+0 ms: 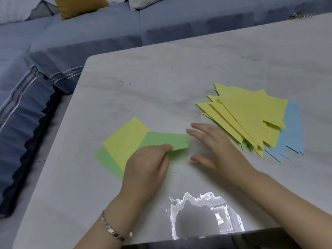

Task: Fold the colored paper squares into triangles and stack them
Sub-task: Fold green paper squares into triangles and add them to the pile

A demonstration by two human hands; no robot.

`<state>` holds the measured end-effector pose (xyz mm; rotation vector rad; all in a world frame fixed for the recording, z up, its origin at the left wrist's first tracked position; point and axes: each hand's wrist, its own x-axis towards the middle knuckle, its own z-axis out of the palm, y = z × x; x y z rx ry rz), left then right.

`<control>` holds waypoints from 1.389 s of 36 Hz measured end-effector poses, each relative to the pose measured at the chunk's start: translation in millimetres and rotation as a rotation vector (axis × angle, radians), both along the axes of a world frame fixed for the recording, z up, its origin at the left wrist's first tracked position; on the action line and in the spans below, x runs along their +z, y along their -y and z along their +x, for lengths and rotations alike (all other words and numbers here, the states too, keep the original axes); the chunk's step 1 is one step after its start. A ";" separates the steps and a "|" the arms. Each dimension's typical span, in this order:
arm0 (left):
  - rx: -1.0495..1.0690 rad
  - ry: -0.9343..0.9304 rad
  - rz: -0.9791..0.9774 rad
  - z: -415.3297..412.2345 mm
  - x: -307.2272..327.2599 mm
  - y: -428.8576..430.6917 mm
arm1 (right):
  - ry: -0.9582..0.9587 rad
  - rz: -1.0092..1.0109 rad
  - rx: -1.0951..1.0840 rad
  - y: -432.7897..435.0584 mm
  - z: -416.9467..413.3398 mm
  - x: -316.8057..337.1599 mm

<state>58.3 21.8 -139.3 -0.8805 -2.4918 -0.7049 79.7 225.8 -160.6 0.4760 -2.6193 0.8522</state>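
On table (161,78): left hand (145,169) pinches one green sheet (165,139); right hand (215,146) spread (holding nothing)

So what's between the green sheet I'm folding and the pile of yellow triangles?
Your open right hand, over the table, as the head view shows; nothing else lies between the green sheet and the yellow triangles.

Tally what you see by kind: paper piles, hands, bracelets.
Paper piles: 2 (folded triangles, unfolded squares)
Hands: 2 (left hand pinching green sheet, right hand open)
Bracelets: 1
Total: 5
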 end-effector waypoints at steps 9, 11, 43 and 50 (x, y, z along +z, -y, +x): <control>0.288 0.772 0.423 2.0 21.2 -12.9 | -0.288 -0.095 0.075 -13.0 17.5 -9.8; 0.402 1.041 0.637 -9.5 23.6 -12.1 | -0.310 -0.071 0.082 -15.9 20.9 -10.6; 0.036 0.929 0.496 3.9 31.8 -45.0 | 0.395 -0.954 -0.270 9.8 22.5 28.2; 0.085 0.800 0.546 10.6 32.1 -48.1 | 0.345 -0.914 -0.265 12.3 26.0 36.5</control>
